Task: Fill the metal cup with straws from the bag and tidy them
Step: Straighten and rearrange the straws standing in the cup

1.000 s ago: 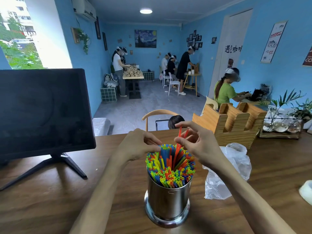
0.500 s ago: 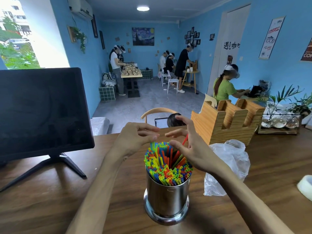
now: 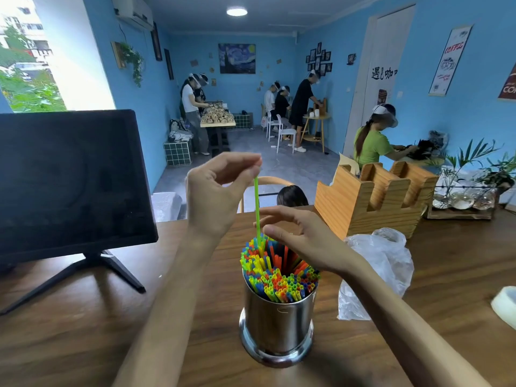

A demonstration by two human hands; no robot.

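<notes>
A green straw (image 3: 256, 210) is pinched at its top end between the thumb and fingertips of the left hand (image 3: 216, 195), raised well above the metal cup (image 3: 277, 325), with its lower end among the packed coloured straws (image 3: 279, 270). The right hand (image 3: 303, 243) is held over the right side of the bundle, fingers loosely spread and nothing gripped. The cup is set upright on the wooden table (image 3: 83, 331), and the crumpled plastic bag (image 3: 379, 272) is laid just to its right.
</notes>
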